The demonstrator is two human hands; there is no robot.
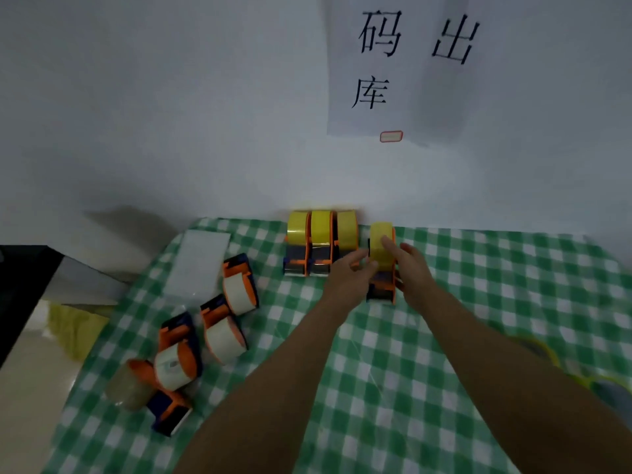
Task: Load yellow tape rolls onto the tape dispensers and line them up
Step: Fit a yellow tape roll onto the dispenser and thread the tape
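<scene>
left hand (349,278) pinches loaded dispenser (382,289) from 9 o'clock | right hand (412,268) curls round its yellow roll (378,234) from 3 o'clock | dispenser stands at 12 o'clock on checked cloth (478,302), just beside, at 3 o'clock of, my row of three (321,241)

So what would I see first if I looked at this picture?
The left hand and right hand hold an orange-and-blue plastic dispenser with a bright yellow tape roll, mid-table on the green-and-white checked tablecloth. Left of it, three more yellow-loaded dispensers stand in a row against the white wall, below a white paper sign with big black characters.
</scene>
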